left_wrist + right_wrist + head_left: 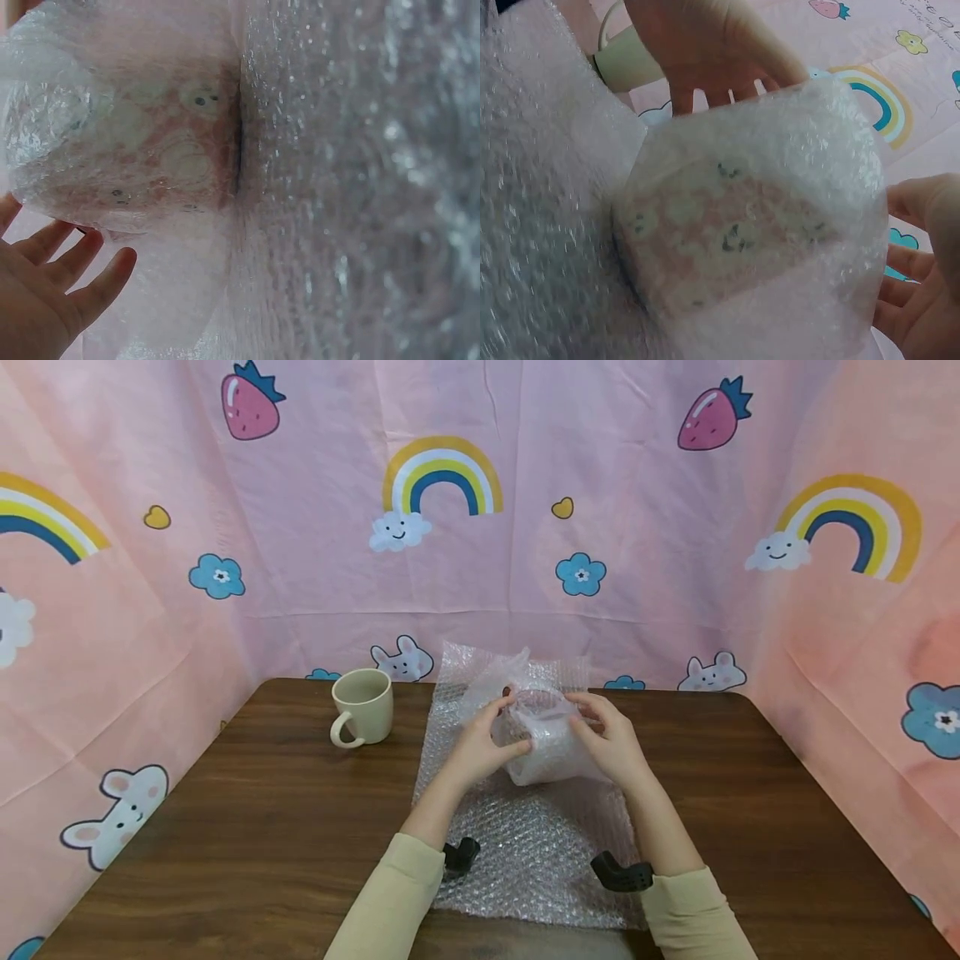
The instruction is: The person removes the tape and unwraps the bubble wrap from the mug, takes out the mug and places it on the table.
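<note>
A cup-like bundle of bubble wrap [551,747] stands upright on a spread sheet of bubble wrap [525,847]. Through its cloudy layers, a pinkish thing with pale figures and dark marks [735,240] shows; its exact kind is hidden. My left hand [483,747] holds the bundle's left side near the top, thumb in front, fingers towards the back. On the opposite side, my right hand [611,739] grips the wrap by its upper edge with thumb and fingers. Loose wrap sticks up behind the bundle. The left wrist view shows my left fingers [105,285] spread against it.
A cream mug [363,706] stands at the back left, its handle towards the front left. The brown wooden table [262,827] meets a pink printed cloth [480,568] at the back and sides. Black wrist mounts [622,872] hang above the sheet.
</note>
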Motion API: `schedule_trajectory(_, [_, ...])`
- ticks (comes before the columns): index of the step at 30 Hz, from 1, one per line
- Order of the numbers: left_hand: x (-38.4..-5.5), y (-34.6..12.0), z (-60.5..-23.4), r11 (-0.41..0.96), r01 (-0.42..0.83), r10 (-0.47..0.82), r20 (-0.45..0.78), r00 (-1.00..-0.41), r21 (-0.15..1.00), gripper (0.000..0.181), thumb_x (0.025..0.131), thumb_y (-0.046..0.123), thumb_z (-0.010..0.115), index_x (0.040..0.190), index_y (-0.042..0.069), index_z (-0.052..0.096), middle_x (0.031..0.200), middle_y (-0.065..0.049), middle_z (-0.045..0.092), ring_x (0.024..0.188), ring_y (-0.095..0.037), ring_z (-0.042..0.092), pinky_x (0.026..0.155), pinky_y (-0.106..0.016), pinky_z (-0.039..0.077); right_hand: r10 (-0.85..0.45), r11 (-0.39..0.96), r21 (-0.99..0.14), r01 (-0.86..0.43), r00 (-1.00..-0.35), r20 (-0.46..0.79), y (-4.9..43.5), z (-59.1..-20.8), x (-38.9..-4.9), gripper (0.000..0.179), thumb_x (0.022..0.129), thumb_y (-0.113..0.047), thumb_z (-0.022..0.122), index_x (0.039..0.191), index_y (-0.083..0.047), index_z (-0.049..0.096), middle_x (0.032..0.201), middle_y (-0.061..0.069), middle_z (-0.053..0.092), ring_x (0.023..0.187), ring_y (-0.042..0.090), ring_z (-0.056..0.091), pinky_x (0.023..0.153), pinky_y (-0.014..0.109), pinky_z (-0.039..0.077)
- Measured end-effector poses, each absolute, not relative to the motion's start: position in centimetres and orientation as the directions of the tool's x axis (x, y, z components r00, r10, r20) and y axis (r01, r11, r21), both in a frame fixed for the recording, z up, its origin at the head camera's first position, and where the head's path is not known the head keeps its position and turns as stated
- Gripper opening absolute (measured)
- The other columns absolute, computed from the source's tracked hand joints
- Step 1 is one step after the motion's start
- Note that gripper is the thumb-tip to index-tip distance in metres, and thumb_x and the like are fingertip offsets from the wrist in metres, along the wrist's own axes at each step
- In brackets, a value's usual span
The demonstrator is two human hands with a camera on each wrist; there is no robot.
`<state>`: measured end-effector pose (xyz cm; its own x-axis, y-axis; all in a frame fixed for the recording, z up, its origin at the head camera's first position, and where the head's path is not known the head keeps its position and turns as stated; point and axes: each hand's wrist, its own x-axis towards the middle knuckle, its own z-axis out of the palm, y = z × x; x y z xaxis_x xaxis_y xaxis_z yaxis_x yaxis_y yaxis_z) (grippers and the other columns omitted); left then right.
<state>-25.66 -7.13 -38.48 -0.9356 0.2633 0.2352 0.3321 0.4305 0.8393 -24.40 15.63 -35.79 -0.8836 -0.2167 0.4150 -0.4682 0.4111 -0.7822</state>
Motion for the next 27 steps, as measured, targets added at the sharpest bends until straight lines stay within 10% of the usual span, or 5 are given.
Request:
schedule_trajectory(13, [-24.7,-7.2,-37.6,0.384,0.389,0.276,0.298,-0.914,0.837,0.049,0.09,0.031,0.069,0.133,0.012,0.056,0.15,-0.01,0.034,0.136,-0.034,0.031,0.099,-0.051,0.04,-0.253,0.553,-0.77,-0.318,-0.945,0.208,16.6,-34.2,-26.6,0.042,0.092,-0.025,0.067,0.128,-0.006,0.061,0.121,0.018,0.062,0.107,0.035,0.06,0.08,0.046,0.053])
schedule_trajectory(27, [-22.7,-5.0,-36.1,0.391,0.397,0.154,0.366,-0.918,0.83,0.045,0.084,0.035,0.074,0.119,0.009,0.064,0.143,-0.008,0.044,0.134,-0.031,0.033,0.102,-0.055,0.033,-0.247,0.673,-0.611,-0.416,-0.906,0.343,16.8,-33.3,-27.3,0.027,0.098,-0.02,0.057,0.115,-0.002,0.069,0.1,0.012,0.07,0.071,0.02,0.062,0.058,0.034,0.051])
